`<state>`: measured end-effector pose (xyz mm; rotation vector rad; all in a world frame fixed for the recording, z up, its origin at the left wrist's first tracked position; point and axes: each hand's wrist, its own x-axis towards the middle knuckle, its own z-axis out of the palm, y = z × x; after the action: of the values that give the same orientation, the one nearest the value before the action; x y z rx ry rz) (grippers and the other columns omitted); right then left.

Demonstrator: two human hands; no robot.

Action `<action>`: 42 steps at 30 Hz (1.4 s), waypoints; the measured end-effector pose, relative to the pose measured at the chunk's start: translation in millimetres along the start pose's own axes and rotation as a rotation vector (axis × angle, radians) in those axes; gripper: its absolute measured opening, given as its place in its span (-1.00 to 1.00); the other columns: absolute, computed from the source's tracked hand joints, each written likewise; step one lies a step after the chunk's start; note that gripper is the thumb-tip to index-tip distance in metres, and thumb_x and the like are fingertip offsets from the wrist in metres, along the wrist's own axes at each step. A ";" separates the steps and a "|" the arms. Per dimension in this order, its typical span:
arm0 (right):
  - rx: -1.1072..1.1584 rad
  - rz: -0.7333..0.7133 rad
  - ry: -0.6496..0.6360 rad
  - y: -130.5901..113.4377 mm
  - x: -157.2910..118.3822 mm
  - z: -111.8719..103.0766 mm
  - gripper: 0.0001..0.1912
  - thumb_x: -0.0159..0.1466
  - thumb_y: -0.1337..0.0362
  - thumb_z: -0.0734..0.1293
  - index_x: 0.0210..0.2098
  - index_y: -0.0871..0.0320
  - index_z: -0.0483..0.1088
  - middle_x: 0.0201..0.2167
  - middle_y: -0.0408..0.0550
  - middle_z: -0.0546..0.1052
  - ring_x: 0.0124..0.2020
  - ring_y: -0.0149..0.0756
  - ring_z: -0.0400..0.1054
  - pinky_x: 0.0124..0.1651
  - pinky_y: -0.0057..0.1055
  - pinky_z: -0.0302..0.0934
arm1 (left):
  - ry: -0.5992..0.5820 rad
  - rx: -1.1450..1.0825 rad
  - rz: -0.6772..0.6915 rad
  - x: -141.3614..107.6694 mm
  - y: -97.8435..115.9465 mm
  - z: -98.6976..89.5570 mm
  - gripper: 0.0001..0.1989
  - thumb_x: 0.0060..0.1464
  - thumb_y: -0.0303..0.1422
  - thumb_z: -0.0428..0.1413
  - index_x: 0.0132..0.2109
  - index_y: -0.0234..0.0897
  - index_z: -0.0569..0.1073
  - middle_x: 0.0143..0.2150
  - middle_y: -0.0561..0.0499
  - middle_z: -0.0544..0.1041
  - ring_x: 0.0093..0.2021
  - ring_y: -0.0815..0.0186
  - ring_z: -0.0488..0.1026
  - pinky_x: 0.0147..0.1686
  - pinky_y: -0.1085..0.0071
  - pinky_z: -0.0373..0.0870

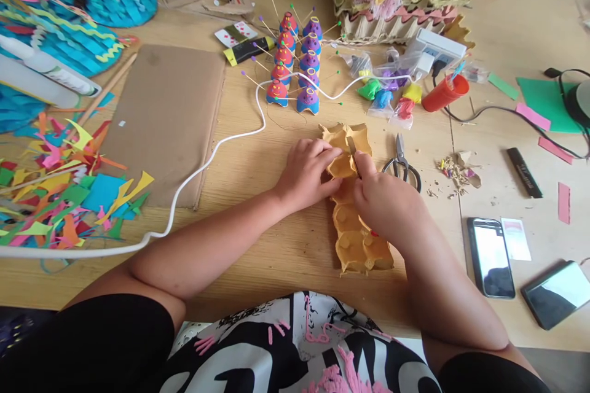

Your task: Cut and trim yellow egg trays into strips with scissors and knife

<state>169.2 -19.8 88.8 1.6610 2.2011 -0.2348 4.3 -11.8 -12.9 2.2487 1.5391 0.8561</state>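
A yellow egg carton strip (349, 221) lies lengthwise on the table in front of me, its cups facing up. My left hand (310, 172) grips its left edge, with the thumb and fingers bent over the upper cups. In my right hand (385, 193) is a knife (353, 150), its thin blade reaching into the carton near the second row of cups. Most of the knife's handle is hidden by my fist; a bit of red shows below it. Just right of the carton lie black-handled scissors (401, 163), close to my right hand.
Painted egg-cup figures (294, 61) with pins stand beyond the carton. A white cable (184, 187) crosses the table on the left, past cardboard (161, 123) and paper scraps (69, 190). Clay bags (387, 92), a red cup (445, 93) and a phone (491, 258) lie to the right.
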 end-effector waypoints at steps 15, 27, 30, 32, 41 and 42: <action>0.061 -0.005 -0.009 2.3 2.1 -2.4 -0.39 0.44 0.27 0.02 0.46 0.21 0.00 -0.22 0.14 0.67 -0.28 -0.05 0.58 -0.35 -0.29 0.21 | -0.011 0.000 -0.012 -0.8 0.3 -0.3 -0.55 0.21 -0.13 0.17 0.19 -0.17 0.46 0.11 -0.13 0.48 0.11 0.03 0.32 0.15 0.07 0.25; -0.170 -0.040 -0.069 -1.7 -32.3 -9.2 -0.36 0.44 0.30 0.01 0.48 0.35 0.02 -0.48 0.10 0.62 -0.48 -0.13 0.53 -0.57 -0.34 -0.09 | -0.042 0.016 -0.026 1.0 1.1 -2.1 -0.46 0.14 -0.09 0.21 0.21 -0.21 0.48 0.11 -0.13 0.50 0.10 0.00 0.35 0.16 0.04 0.22; -0.184 -0.038 -0.081 1.9 -36.2 -11.1 -0.38 0.45 0.29 0.04 0.46 0.31 0.06 -0.50 0.03 0.60 -0.49 -0.16 0.53 -0.57 -0.35 -0.15 | -0.042 -0.002 -0.025 1.0 0.5 -2.1 -0.46 0.14 -0.10 0.21 0.21 -0.19 0.47 0.10 -0.12 0.50 0.10 0.00 0.35 0.18 0.04 0.21; -0.188 -0.034 -0.063 4.7 -37.1 -10.6 -0.39 0.44 0.29 0.06 0.45 0.27 0.08 -0.51 -0.02 0.60 -0.50 -0.18 0.52 -0.57 -0.36 -0.17 | -0.038 -0.005 -0.024 1.0 0.3 -1.8 -0.46 0.14 -0.09 0.21 0.21 -0.19 0.48 0.10 -0.13 0.50 0.10 0.00 0.35 0.18 0.04 0.21; -0.155 -0.070 -0.007 10.6 -37.1 -10.2 -0.40 0.45 0.26 0.07 0.45 0.21 0.08 -0.49 -0.06 0.62 -0.50 -0.19 0.52 -0.54 -0.34 -0.16 | -0.014 -0.011 -0.011 0.0 -1.1 -0.5 -0.47 0.15 -0.08 0.19 0.20 -0.22 0.48 0.09 -0.13 0.50 0.09 0.02 0.37 0.17 0.05 0.23; -0.147 -0.070 -0.005 10.7 -37.0 -10.4 -0.40 0.45 0.25 0.07 0.45 0.21 0.08 -0.47 -0.06 0.63 -0.50 -0.19 0.52 -0.54 -0.34 -0.15 | -0.016 -0.014 -0.014 0.0 -1.3 -0.4 -0.47 0.15 -0.07 0.19 0.20 -0.20 0.48 0.09 -0.13 0.51 0.09 0.02 0.37 0.17 0.05 0.23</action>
<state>186.1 -46.0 113.8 1.5056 2.2172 -0.0924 3.0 -11.4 -13.3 2.2274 1.5349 0.8408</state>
